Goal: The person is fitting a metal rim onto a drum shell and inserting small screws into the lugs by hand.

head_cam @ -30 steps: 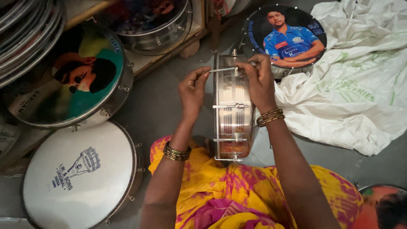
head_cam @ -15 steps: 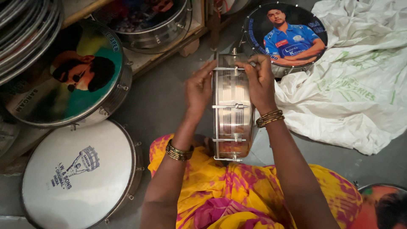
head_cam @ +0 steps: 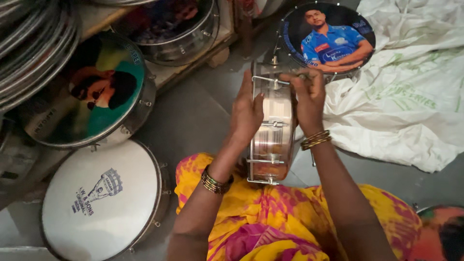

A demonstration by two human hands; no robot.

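Here, a seated person in a yellow-and-pink garment [head_cam: 290,222] holds a metal frame drum [head_cam: 273,128] on edge over the lap, its shiny steel rim turned up toward the camera. The left hand [head_cam: 247,113] lies flat against the drum's left face, fingers spread and pressing on it. The right hand [head_cam: 307,94] curls over the top of the rim, fingertips closed around a thin tuning rod [head_cam: 270,81] near the far edge. Bangles [head_cam: 315,139] circle the right wrist, and another set sits on the left.

On the grey floor [head_cam: 193,116] to the left, a drum with a plain white head [head_cam: 99,198] lies flat, just beside a tilted drum printed with a portrait on green [head_cam: 87,92]. A further drum showing a figure in a blue shirt [head_cam: 328,36] rests beyond the hands, its edge on a crumpled white sack [head_cam: 406,101]. Stacked metal hoops [head_cam: 29,43] fill the upper left corner.
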